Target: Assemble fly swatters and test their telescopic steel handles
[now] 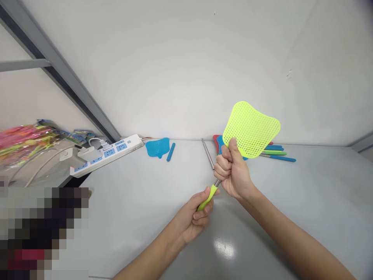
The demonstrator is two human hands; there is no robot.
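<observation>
White wall (186, 66) meets a pale grey tabletop (305, 202) ahead of us, with a grey metal beam (58, 74) slanting across the upper left and a white power strip (106, 155) with blue sockets lying at the back edge. Right of the power strip sit a blue mesh swatter head (157, 147), a blue handle (170, 151), a loose steel rod (208, 153), then a heap of swatters (276, 153) with red and blue parts. Left of it lies a colourful bundle in clear plastic (23, 144). Our left hand (192, 217) is closed around the lime-green handle (208, 197) of a fly swatter (217, 182), while our right hand (233, 169) makes a tight fist at the base of its yellow mesh head (250, 129), raised above the tabletop, well right of the power strip
</observation>
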